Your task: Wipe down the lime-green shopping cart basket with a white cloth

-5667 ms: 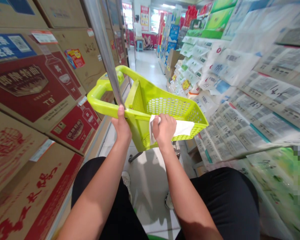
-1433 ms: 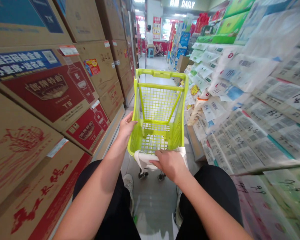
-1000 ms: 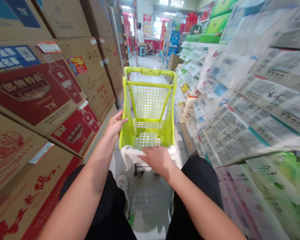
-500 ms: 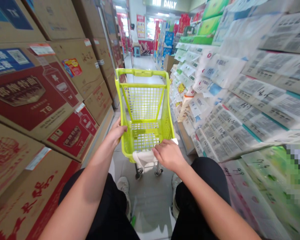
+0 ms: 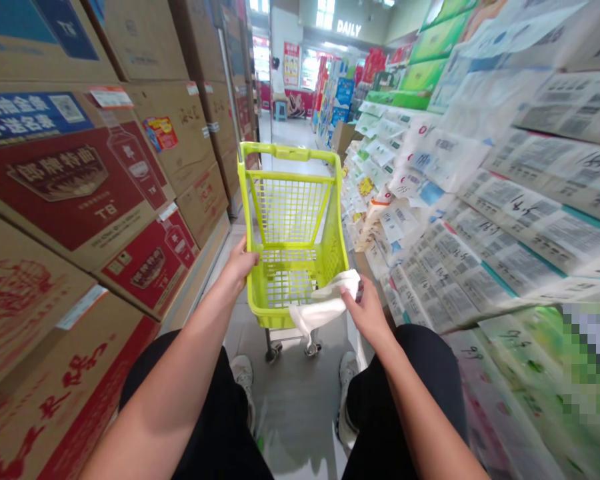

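A small lime-green shopping cart (image 5: 294, 312) with a grid basket stands on the floor between my feet, its wheels toward me. My left hand (image 5: 242, 263) is closed around the left rim of the basket, the thumb over the edge. At the near right corner, my right hand (image 5: 365, 303) grips a white cloth (image 5: 325, 310). The cloth is bunched in my fingers and trails across the front rim, its loose end hanging outside. Nothing lies inside the basket.
Stacked cardboard cartons (image 5: 50, 160) line the left side. On the right rise piles of wrapped tissue packs (image 5: 430, 280). A person in white (image 5: 278, 80) is by a blue stool (image 5: 280, 110) far down the aisle.
My right hand has moved right and turned from lying over the front rim, lifting the white cloth to the corner. My left hand keeps its hold on the left rim.
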A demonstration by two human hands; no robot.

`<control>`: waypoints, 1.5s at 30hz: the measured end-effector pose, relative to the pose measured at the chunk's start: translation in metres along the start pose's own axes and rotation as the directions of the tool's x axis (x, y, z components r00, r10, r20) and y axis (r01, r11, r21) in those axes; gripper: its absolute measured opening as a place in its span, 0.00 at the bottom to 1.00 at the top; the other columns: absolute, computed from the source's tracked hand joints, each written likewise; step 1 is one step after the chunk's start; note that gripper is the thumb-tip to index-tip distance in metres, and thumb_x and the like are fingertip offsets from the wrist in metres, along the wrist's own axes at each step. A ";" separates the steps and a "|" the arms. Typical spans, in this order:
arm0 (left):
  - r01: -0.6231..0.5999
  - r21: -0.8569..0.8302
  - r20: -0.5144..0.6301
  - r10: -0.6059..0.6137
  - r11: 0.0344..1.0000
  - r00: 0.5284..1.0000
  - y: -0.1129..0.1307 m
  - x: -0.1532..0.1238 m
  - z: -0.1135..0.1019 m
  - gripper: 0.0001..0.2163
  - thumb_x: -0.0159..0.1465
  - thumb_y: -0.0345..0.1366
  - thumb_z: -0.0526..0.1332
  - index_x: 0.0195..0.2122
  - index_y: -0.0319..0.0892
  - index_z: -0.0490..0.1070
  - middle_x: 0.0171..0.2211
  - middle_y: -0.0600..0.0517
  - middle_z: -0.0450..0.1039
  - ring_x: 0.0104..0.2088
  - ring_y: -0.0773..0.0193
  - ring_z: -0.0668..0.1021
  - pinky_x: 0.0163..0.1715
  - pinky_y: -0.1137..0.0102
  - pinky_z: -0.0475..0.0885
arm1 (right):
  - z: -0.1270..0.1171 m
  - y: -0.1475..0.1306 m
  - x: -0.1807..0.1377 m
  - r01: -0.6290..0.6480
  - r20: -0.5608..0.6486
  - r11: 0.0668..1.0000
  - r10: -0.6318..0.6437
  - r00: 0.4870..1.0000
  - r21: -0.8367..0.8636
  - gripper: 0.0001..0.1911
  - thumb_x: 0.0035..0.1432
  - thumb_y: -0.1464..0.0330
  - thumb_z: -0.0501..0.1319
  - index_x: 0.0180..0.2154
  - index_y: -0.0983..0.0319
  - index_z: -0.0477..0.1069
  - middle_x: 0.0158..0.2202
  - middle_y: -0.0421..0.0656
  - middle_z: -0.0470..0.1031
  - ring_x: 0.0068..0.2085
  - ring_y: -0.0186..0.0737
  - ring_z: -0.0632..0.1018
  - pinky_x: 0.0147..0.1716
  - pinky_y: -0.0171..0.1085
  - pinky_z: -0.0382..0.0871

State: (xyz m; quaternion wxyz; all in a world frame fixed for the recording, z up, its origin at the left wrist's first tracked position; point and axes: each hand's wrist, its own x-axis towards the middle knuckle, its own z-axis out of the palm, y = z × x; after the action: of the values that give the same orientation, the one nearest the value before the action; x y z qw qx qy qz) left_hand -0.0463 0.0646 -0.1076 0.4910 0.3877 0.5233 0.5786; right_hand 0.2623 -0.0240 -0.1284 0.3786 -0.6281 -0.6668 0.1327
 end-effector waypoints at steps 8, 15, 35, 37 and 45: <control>-0.084 0.118 0.090 0.074 0.989 0.993 -0.001 0.000 -0.005 0.43 0.39 0.27 0.56 0.63 0.44 0.67 0.44 0.52 0.80 0.40 0.56 0.80 0.34 0.70 0.76 | -0.017 -0.006 0.060 0.108 0.033 0.988 -0.105 0.994 -0.113 0.20 0.66 0.59 0.53 0.43 0.65 0.77 0.39 0.52 0.80 0.38 0.49 0.79 0.43 0.43 0.71; -0.069 0.092 0.072 0.063 0.993 0.995 0.012 -0.015 -0.003 0.38 0.40 0.27 0.55 0.58 0.41 0.70 0.41 0.52 0.81 0.40 0.56 0.80 0.36 0.68 0.77 | -0.001 -0.035 0.097 0.146 -0.141 0.957 -0.185 0.973 -0.250 0.38 0.67 0.57 0.51 0.70 0.73 0.49 0.70 0.64 0.55 0.70 0.58 0.59 0.65 0.55 0.58; -0.148 0.168 0.143 0.124 0.975 0.982 0.007 -0.019 0.001 0.36 0.44 0.24 0.58 0.58 0.40 0.71 0.46 0.49 0.81 0.44 0.54 0.81 0.46 0.64 0.78 | 0.034 -0.028 0.187 -0.241 0.126 0.881 0.315 0.940 -0.408 0.26 0.72 0.60 0.45 0.58 0.73 0.65 0.55 0.69 0.73 0.57 0.62 0.75 0.56 0.55 0.66; -0.129 0.092 0.051 0.125 0.987 0.991 0.003 -0.021 0.008 0.35 0.44 0.24 0.57 0.57 0.40 0.72 0.44 0.50 0.81 0.43 0.55 0.81 0.44 0.64 0.79 | 0.039 -0.021 0.192 -0.234 0.096 0.905 0.284 0.954 -0.355 0.28 0.71 0.60 0.46 0.60 0.75 0.63 0.54 0.70 0.73 0.56 0.64 0.76 0.55 0.57 0.66; -0.147 -0.002 -0.106 0.146 0.989 0.984 0.002 -0.022 0.024 0.37 0.45 0.24 0.58 0.61 0.43 0.72 0.49 0.52 0.81 0.46 0.56 0.81 0.43 0.66 0.79 | 0.035 -0.003 0.106 0.022 0.006 0.945 -0.021 1.000 -0.327 0.39 0.65 0.66 0.50 0.73 0.69 0.42 0.61 0.66 0.66 0.58 0.63 0.73 0.55 0.57 0.67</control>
State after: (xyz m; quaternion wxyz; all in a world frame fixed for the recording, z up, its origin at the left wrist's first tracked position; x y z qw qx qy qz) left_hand -0.0191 0.0481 -0.1002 0.4206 0.3916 0.5155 0.6356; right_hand 0.2447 0.0854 -0.1143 0.2700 -0.6747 -0.6867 0.0171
